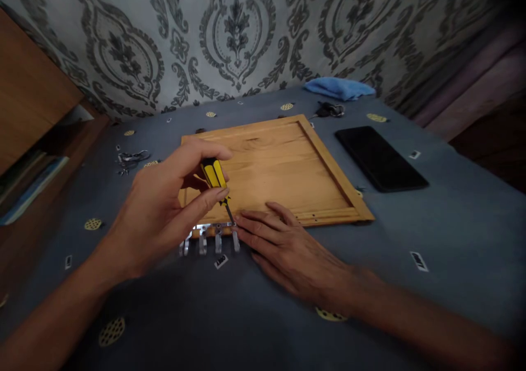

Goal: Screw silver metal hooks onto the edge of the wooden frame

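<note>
My left hand (160,212) is closed round a small screwdriver (214,175) with a yellow and black handle. Its shaft slants down to the front edge of a framed wooden panel (271,163). Along that edge runs a metal hook rail (218,229) with several shiny hooks pointing toward me. The screwdriver's tip meets the rail near its right end. My right hand (287,245) lies flat with fingers stretched out, resting on the panel's front edge. Its fingertips are beside the screwdriver tip. Whether a screw sits under the tip is too small to tell.
A black phone (380,158) lies right of the panel, with keys (330,109) and a blue cloth (339,88) behind. Small metal pieces (130,158) are on the left of the blue patterned tablecloth (172,316). A wooden cabinet (33,91) stands at far left.
</note>
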`<state>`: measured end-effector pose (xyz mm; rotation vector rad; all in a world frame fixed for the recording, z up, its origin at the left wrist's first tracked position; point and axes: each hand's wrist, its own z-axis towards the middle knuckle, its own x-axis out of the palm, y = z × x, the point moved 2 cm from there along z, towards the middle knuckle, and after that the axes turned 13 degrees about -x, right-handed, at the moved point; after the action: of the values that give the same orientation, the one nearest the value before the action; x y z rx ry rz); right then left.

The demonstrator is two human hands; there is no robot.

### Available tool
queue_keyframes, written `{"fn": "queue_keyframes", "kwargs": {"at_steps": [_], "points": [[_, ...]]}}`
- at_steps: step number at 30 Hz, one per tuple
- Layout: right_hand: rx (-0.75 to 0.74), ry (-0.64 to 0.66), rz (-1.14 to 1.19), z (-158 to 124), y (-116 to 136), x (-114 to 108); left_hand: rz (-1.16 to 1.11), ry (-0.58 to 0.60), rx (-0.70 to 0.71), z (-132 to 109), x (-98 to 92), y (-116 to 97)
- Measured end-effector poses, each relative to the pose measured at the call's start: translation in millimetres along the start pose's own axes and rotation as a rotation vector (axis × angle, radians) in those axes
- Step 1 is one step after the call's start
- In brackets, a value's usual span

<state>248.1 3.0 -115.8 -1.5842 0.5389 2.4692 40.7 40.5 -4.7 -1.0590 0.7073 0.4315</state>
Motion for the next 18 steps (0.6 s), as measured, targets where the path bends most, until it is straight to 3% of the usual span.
{"fn": "queue_keyframes", "kwargs": {"at_steps": [8,14,18], "points": [[-0.001,-0.013,-0.016,1.1,0.2,1.1,0.099,0.024,0.038,-0.3,0.8,-1.5],[0.006,-0.009,-0.007,0.0,-0.2,2.6,0.178,-0.064,0.133,0.4,6.3,-3.3],[0.0,-0.016,-0.007,0.2,-0.3,1.8,0.116,-0.03,0.071,-0.9,6.6,-3.5]]}}
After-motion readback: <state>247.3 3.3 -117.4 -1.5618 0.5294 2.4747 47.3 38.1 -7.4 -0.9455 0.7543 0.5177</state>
